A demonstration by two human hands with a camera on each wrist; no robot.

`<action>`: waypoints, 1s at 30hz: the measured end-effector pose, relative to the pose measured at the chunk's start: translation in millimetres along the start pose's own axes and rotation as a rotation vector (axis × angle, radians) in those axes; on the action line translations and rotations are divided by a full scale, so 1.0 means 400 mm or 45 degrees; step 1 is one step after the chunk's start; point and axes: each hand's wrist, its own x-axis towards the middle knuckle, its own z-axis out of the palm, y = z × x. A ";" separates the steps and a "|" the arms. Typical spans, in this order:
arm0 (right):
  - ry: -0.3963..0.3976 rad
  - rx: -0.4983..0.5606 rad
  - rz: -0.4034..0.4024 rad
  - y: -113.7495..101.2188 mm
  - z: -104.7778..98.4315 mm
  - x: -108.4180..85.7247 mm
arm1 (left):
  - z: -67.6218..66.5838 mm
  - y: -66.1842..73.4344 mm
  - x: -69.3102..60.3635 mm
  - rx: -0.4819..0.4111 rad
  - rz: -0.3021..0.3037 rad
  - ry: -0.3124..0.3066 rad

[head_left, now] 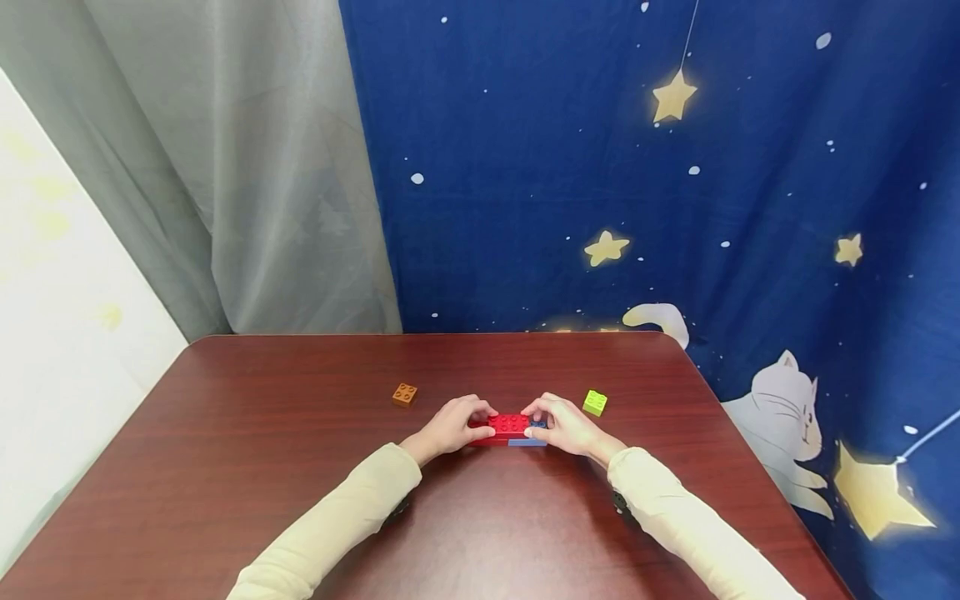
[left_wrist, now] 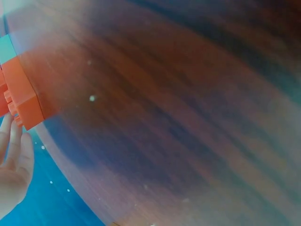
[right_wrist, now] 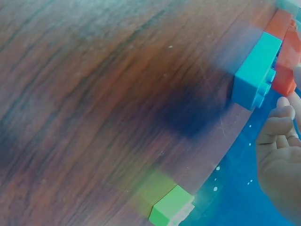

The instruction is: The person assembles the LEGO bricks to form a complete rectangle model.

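In the head view, a red building brick (head_left: 509, 423) lies across a lower red brick (head_left: 491, 442) on the left and a blue brick (head_left: 528, 442) on the right. My left hand (head_left: 453, 424) pinches the upper brick at its left end, thumb in front and fingers behind. At the other end my right hand (head_left: 567, 424) pinches the same brick. The left wrist view catches the lower red brick's end (left_wrist: 23, 94) beside my fingers. From the right wrist, the blue brick (right_wrist: 256, 73) shows studs facing the upper red brick (right_wrist: 287, 66). How firmly they are joined is hard to tell.
An orange-brown brick (head_left: 404, 395) sits to the left behind my left hand. A lime green brick (head_left: 595, 402) stands just beyond my right hand. Both are on the dark wooden table (head_left: 300, 392), whose far edge meets a blue starry curtain (head_left: 525, 208).
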 end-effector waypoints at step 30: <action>-0.098 0.098 0.167 0.007 0.000 -0.003 | -0.012 0.012 0.013 0.025 -0.018 -0.049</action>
